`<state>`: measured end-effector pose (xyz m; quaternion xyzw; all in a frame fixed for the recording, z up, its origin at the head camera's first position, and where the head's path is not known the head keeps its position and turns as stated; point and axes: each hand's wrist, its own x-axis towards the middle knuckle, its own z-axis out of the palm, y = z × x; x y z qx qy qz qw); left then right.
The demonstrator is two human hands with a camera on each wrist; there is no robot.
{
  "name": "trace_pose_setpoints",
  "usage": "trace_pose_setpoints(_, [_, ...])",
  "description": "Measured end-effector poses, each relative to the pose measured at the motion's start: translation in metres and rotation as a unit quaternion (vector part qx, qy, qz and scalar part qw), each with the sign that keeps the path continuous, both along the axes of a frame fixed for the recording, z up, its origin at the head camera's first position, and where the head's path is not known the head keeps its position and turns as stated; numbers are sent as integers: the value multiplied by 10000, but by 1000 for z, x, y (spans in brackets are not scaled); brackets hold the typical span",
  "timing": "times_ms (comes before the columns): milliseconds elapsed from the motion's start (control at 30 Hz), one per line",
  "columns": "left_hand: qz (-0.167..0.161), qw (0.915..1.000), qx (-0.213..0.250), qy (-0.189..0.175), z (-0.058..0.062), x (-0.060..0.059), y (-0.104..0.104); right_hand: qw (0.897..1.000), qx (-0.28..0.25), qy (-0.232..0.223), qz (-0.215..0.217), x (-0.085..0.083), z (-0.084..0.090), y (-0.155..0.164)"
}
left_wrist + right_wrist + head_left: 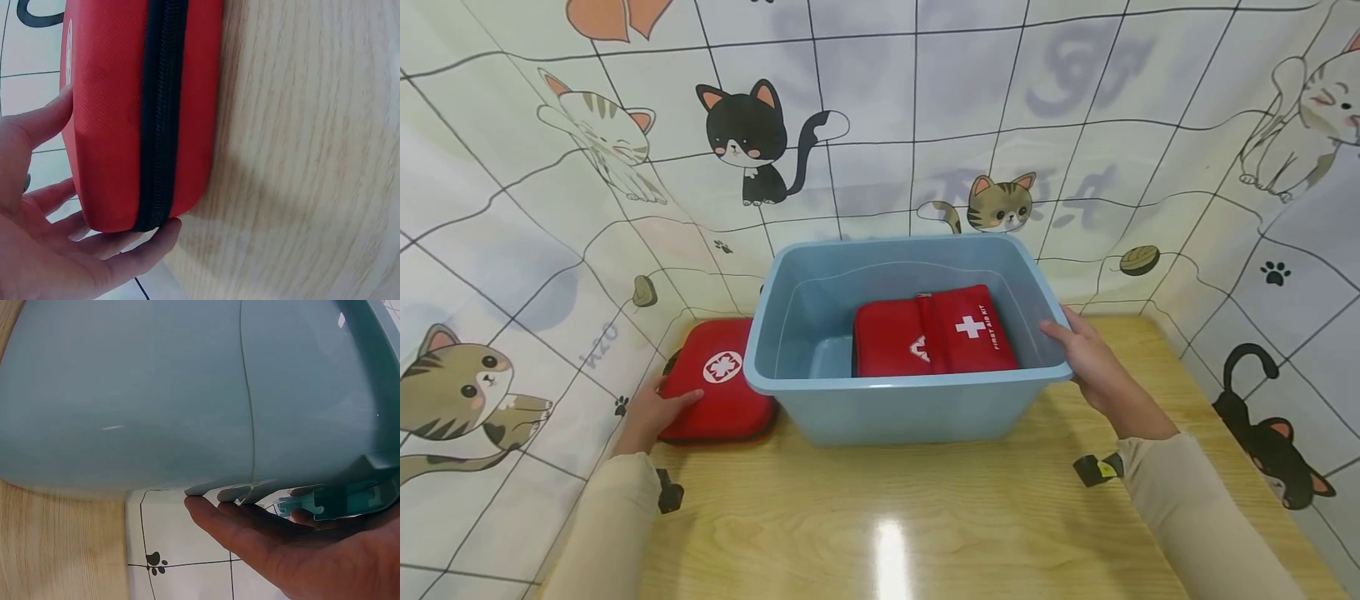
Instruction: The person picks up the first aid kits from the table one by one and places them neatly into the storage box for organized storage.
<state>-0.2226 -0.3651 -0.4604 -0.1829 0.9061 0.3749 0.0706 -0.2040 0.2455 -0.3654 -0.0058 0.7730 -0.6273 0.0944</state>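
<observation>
The red case point(733, 404) lies flat on the surface point(820, 508) just left of the blue bin point(910, 417), its white emblem point(723, 367) facing up; the bin hides part of its right edge, so its long axis is hard to tell. The left hand point(652, 414) grips the case's left side, thumb on top. The right hand point(1099, 363) holds the bin's right rim. Inside, the first aid kit point(936, 337) stretches left to right, like the bin's long axis.
</observation>
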Motion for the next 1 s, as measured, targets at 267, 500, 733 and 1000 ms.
trace_pose_setpoints(267, [91,9987,272,-425,-5,-1,-7,9999,-15,52,-106,0,0,-2])
trace_pose_setpoints(500, [-5,9949,554,-847,-3,-4,-14,9999,-10,62,-126,1,-1,-2])
trace_pose_setpoints(733, [-295,9939,364,-1000,-5,-8,-22,9999,19,100,-107,0,-1,-2])
trace_pose_setpoints(1000, [-364,9947,350,-896,-10,-9,-23,9999,45,92,-114,1,0,-2])
